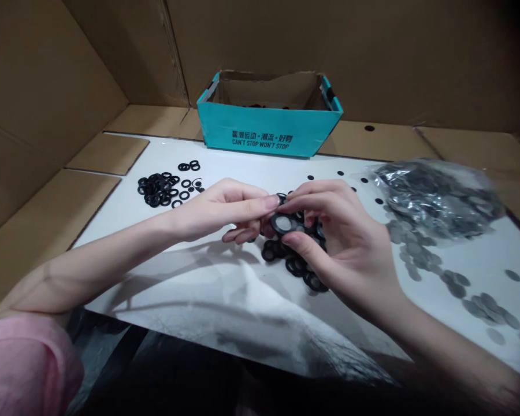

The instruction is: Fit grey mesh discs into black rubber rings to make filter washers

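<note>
Between my two hands, above the middle of the white board, is a black ring with a grey disc in its centre (282,223). My left hand (238,211) comes from the left, thumb and fingers closed at the ring's upper left edge. Fingers curled, my right hand (342,225) pinches the ring's right side, its thumb at the lower edge. Directly below and behind them lies a pile of black rings (297,266), some with grey centres, partly covered by the hands.
A turquoise box (268,130) with dark contents stands at the back. Another pile of black rings (158,189) lies at left. On the right are a clear plastic bag (437,196) of discs and loose grey discs (487,309). Cardboard walls (351,58) enclose the white board (190,289).
</note>
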A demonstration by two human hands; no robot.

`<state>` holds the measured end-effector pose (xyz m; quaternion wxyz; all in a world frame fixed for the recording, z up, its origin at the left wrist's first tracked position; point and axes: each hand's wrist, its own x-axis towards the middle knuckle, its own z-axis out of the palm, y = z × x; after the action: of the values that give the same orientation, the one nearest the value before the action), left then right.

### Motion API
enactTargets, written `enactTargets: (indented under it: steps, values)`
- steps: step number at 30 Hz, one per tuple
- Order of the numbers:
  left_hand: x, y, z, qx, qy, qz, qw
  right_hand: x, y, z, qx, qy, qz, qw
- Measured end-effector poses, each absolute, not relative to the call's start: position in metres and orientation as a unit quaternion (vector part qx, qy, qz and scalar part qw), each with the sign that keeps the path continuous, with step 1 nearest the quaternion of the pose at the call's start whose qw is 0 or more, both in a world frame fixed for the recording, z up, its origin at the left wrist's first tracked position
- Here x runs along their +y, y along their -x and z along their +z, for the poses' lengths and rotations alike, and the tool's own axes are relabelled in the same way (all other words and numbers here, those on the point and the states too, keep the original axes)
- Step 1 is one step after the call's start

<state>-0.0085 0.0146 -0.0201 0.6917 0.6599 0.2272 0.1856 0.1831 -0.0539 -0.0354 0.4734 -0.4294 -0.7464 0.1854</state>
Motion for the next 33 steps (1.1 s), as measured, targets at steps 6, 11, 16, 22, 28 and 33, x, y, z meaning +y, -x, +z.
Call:
enactTargets:
  steps: [6, 11, 16, 22, 28, 33]
  values:
    - [0.010, 0.009, -0.019, 0.243, -0.704, 0.214, 0.632, -0.056, -0.181, -0.040, -0.730, 0.448, 0.187, 0.480]
    - [0.004, 0.008, -0.023, 0.246, -0.788, 0.289, 0.484, -0.059, -0.178, -0.043, -0.710, 0.469, 0.205, 0.483]
    - [0.006, 0.007, -0.020, 0.211, -0.864, 0.284, 0.357, -0.058, -0.178, -0.038, -0.753, 0.449, 0.145, 0.459]
    - [0.007, 0.008, -0.016, 0.186, -0.910, 0.261, 0.262, -0.056, -0.177, -0.036, -0.782, 0.423, 0.153, 0.432]
    - [0.008, 0.010, -0.019, 0.172, -0.907, 0.310, 0.227, -0.054, -0.184, -0.032, -0.794, 0.403, 0.214, 0.401]
    - [0.004, 0.005, -0.022, 0.199, -0.872, 0.363, 0.261, -0.053, -0.179, -0.035, -0.752, 0.432, 0.220, 0.447]
